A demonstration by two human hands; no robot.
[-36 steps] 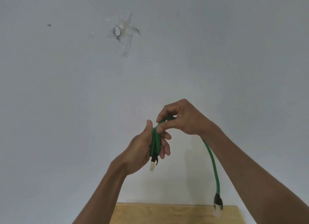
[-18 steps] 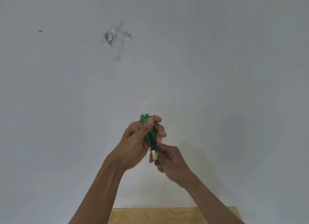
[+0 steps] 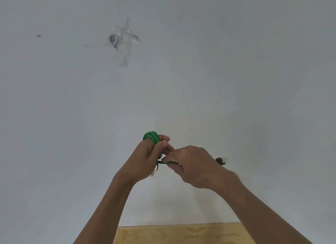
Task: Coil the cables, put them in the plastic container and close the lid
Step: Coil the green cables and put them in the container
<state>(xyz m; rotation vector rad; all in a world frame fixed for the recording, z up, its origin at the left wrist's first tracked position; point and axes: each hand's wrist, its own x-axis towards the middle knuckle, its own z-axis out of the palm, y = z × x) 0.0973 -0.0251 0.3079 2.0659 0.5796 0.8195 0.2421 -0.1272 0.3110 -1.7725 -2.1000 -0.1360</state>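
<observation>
The left hand [image 3: 143, 160] clenches the coiled green cable [image 3: 151, 137], the right hand [image 3: 192, 163] pinches its tail, palms hidden.

White wall [image 3: 236, 71]; taped hook [image 3: 114, 39]; wooden tabletop [image 3: 181, 233].

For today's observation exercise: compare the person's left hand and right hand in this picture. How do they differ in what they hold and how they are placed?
The left hand grips the bundled loops of the green cable, which stick out above its fingers; the right hand pinches only a single strand running sideways from the bundle. The left hand stands upright, thumb uppermost; the right hand lies flatter, knuckles up. One plug hangs below the left hand; the other plug pokes out beyond the right. Both hold the same cable.
</observation>
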